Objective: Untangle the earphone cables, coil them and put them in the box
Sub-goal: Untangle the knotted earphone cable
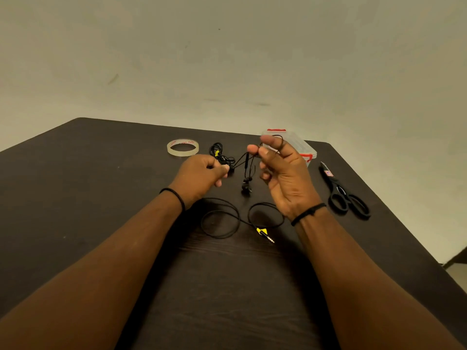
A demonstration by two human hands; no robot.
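Dark table (75,198), far edge crowded: tape roll (182,147), box (300,145), scissors (346,195). I see left hand (202,175) and right hand (283,173) each pinching the earphone cable (219,218); bare near side.

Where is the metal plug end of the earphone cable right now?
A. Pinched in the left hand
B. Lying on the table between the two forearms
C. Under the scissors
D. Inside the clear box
B: the plug, marked with a yellow tag, lies on the dark table between the forearms, while the left hand and right hand hold the cable further up.
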